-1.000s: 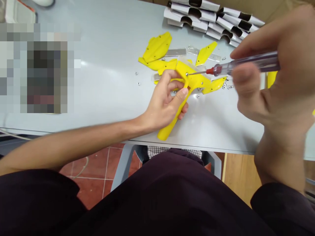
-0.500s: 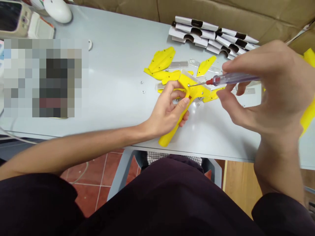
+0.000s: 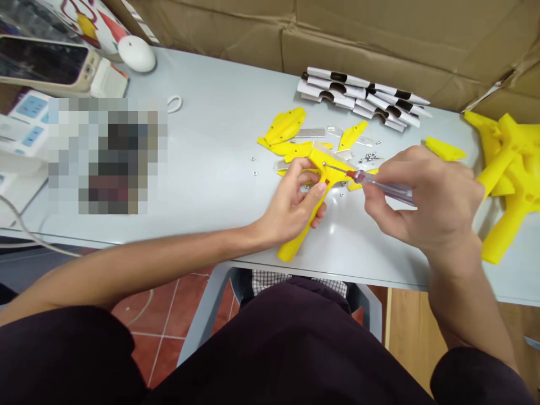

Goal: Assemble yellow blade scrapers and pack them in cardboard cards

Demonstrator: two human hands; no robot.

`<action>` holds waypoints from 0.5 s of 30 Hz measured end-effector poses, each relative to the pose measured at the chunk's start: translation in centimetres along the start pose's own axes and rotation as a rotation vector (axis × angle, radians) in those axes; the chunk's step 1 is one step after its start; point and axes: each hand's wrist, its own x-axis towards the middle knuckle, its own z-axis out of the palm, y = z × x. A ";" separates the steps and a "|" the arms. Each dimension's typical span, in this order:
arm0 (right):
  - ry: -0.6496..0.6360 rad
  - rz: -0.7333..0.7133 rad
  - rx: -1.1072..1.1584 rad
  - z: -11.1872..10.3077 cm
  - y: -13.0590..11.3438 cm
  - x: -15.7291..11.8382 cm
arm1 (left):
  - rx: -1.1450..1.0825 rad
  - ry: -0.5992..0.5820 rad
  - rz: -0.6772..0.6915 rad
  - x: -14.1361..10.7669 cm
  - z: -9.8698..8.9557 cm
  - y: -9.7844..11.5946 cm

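- Head view: the left hand [image 3: 291, 205] is closed around the neck of a yellow T-shaped plastic handle [image 3: 301, 233], thumb on the top face, lower fingertips showing past the far side of the grip.
- From that hand, the handle's wide head reaches up and to the right, beyond the thumb; its round grip slants down and left, ending near the front edge of the grey table [image 3: 202, 169].
- A pale translucent strip [image 3: 324, 151] runs along the head's far edge.
- The right hand [image 3: 430, 197], to the right of the handle and apart from it, grips a screwdriver [image 3: 392, 192] with a translucent handle and red collar, thumb and fingers pinched along it.
- The screwdriver's shaft points left across the head, its tip at a small screw [image 3: 324, 163] in the head, just beside the left hand's fingers.
- Beyond the head lie yellow drilled plates [image 3: 287, 125] and flat metal strips [image 3: 311, 133]; a small heap of screws [image 3: 370, 158] sits between them and the right hand.
- Farther back are stacked white card sleeves [image 3: 329, 90]; more yellow handles [image 3: 512, 225] lie to the right of the right hand.
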 end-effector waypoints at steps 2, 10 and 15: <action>-0.077 0.061 0.045 -0.2 0.0 -0.2 | 0.000 -0.007 -0.010 -0.1 0.0 0.1; -0.014 0.101 -0.140 -0.8 0.9 -0.1 | 0.001 -0.007 0.008 -0.1 -0.1 0.0; -0.113 0.082 0.058 -1.3 0.9 0.1 | 0.008 -0.017 0.004 -0.2 0.0 0.2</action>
